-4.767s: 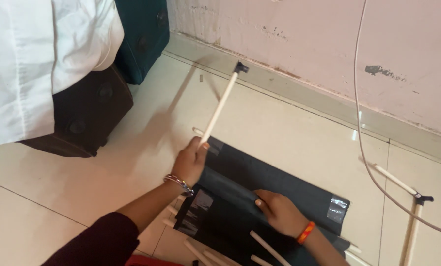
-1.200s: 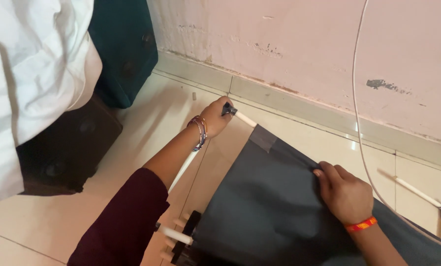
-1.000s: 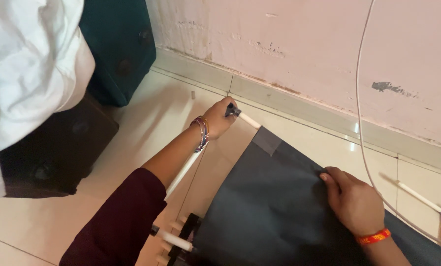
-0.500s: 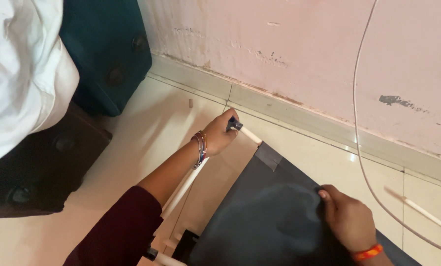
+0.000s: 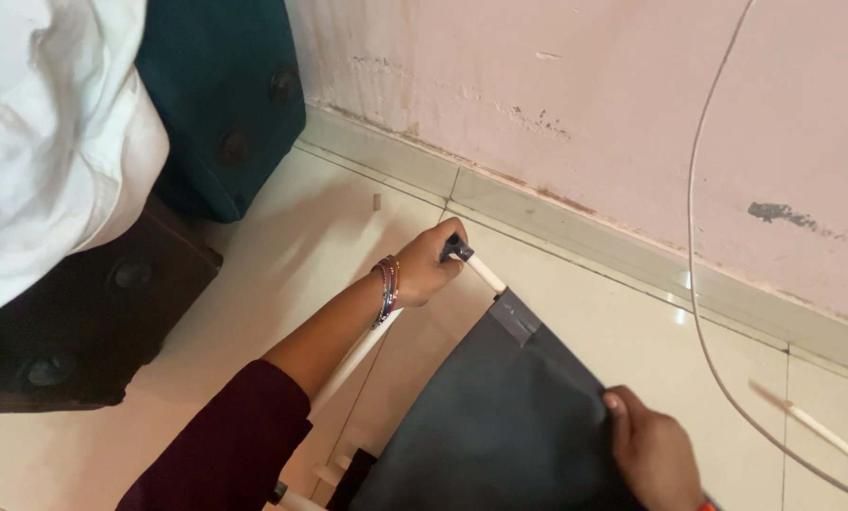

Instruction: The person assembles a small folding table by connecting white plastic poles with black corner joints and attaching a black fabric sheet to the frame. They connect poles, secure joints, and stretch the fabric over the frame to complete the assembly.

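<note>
Bare floor tiles (image 5: 282,274) lay open at centre-left. A teal case (image 5: 220,95) and dark case (image 5: 74,322) blocked the upper left, the wall (image 5: 575,85) closed the top, and a hanging cable (image 5: 703,312) (thin, white) crossed the right.

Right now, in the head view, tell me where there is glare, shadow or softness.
Head view: glare spots shine on the floor tiles near the baseboard; soft shadow lies under the left hand and forearm; the white cloth is bright, nearly washed out; the right hand on the dark fabric sheet looks slightly soft; lighting is even and diffuse.
</note>
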